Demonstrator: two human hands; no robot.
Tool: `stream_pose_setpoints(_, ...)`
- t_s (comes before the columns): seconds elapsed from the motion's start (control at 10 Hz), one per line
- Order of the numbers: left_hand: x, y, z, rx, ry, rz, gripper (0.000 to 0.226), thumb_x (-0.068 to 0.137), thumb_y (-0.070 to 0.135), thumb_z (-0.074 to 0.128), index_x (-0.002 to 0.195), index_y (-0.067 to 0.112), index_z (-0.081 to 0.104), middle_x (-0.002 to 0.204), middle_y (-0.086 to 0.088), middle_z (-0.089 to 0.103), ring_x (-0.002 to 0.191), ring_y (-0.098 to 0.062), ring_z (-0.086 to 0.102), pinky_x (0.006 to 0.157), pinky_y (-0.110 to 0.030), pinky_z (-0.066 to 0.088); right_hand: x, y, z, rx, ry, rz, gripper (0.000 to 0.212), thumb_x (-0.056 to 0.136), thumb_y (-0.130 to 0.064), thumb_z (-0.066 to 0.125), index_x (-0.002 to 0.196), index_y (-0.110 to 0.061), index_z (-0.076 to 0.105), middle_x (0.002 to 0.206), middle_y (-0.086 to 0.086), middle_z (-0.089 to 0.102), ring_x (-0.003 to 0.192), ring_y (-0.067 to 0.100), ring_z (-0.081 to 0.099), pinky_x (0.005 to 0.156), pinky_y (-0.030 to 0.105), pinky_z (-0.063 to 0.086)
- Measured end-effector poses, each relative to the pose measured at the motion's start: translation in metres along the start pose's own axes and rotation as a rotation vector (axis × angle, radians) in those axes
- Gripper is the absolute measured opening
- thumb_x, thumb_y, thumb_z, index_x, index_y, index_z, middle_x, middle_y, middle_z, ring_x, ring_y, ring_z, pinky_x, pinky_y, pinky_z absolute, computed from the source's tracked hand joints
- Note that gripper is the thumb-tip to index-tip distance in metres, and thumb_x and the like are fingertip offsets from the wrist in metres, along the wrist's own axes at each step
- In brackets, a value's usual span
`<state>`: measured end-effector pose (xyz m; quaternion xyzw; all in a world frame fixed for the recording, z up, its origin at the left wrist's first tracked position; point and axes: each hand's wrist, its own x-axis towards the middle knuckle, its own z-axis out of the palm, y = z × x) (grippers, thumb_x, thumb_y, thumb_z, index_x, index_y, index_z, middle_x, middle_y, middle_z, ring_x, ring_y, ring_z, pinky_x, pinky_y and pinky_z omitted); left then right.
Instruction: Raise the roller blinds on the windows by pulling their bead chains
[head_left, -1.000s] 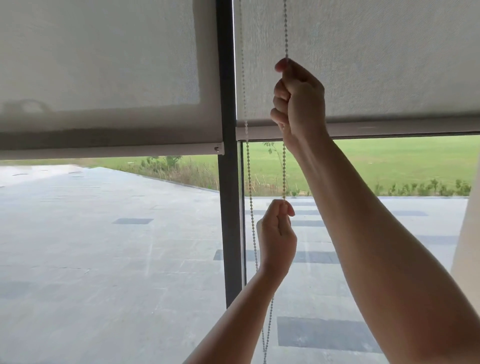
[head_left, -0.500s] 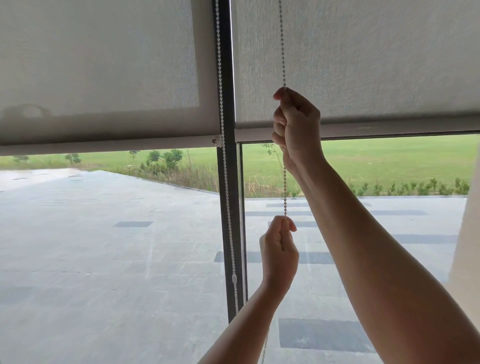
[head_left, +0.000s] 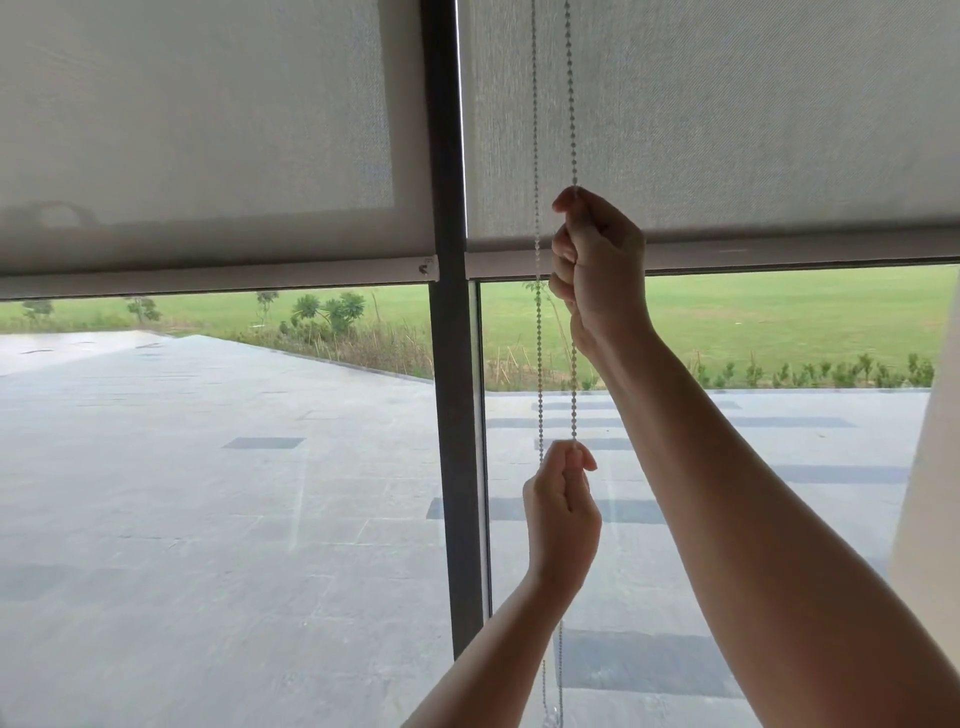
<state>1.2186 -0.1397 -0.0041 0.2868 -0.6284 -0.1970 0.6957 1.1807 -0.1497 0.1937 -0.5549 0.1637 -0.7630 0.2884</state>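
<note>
Two grey roller blinds cover the upper window panes. The right blind (head_left: 727, 130) ends in a bottom bar (head_left: 779, 254); the left blind (head_left: 208, 130) hangs slightly lower. A white bead chain (head_left: 573, 384) drops in two strands in front of the right pane. My right hand (head_left: 597, 260) is closed on the right strand at the level of the bottom bar. My left hand (head_left: 561, 514) pinches the same strand lower down. The other strand (head_left: 537, 338) hangs free just to the left of both hands.
A dark vertical window frame (head_left: 452, 415) separates the two panes, close to the left of the chain. A pale wall or curtain edge (head_left: 930, 493) stands at the far right. Outside lie a paved terrace and a lawn.
My right hand has come down along the chain from well above the bottom bar to level with it. My left hand has sunk slightly. The free strand has swung sideways.
</note>
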Motion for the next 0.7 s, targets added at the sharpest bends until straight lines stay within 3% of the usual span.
stream_pose_setpoints(0.2,0.003,0.003,0.002,-0.018,-0.026,-0.038,0.030,0.100,0.007,0.036,0.077,0.018,0.052,0.051,0.016,0.041,0.045,-0.006,0.032,0.045,-0.025,0.025,0.010,0.001,-0.001,-0.047,-0.016,0.002,0.028,0.098,-0.005,0.040,0.082,-0.015,0.062,0.046,-0.011,0.040,0.037,0.004,0.024,0.035,0.017,0.018)
stream_pose_setpoints(0.3,0.009,0.004,0.000,-0.024,-0.062,-0.048,0.029,0.100,0.005,0.037,0.082,0.017,0.057,0.052,0.010,0.039,0.047,-0.007,0.035,0.047,-0.025,0.029,0.015,-0.002,-0.003,-0.099,-0.029,0.018,0.026,0.099,-0.006,0.039,0.088,-0.010,0.062,0.051,-0.005,0.040,0.037,0.003,0.025,0.034,0.018,0.019)
stream_pose_setpoints(0.5,0.031,0.000,-0.008,-0.044,-0.180,-0.232,0.021,0.102,0.013,0.037,0.106,0.016,0.057,0.051,0.004,0.045,0.038,-0.007,0.038,0.039,-0.023,0.033,0.026,-0.005,-0.006,-0.227,-0.051,0.054,0.025,0.099,-0.006,0.039,0.108,0.000,0.062,0.057,0.004,0.048,0.038,0.006,0.033,0.035,0.018,0.024)
stream_pose_setpoints(0.6,0.035,0.004,-0.015,0.078,-0.159,-0.155,0.018,0.100,0.016,0.040,0.107,0.015,0.057,0.080,-0.002,0.063,0.064,-0.014,0.063,0.057,-0.028,0.049,0.029,-0.005,-0.007,-0.331,0.045,0.049,0.024,0.098,-0.006,0.043,0.111,-0.002,0.063,0.062,0.003,0.057,0.041,0.007,0.043,0.038,0.018,0.034)
stream_pose_setpoints(0.7,0.054,-0.004,-0.032,0.422,-0.103,0.025,0.024,0.098,0.028,0.041,0.115,0.017,0.052,0.126,-0.001,0.053,0.103,-0.019,0.059,0.083,-0.036,0.050,0.033,0.002,-0.015,-0.658,0.208,-0.027,0.034,0.092,-0.004,0.044,0.121,-0.009,0.060,0.084,0.003,0.066,0.065,0.011,0.059,0.060,0.028,0.051)
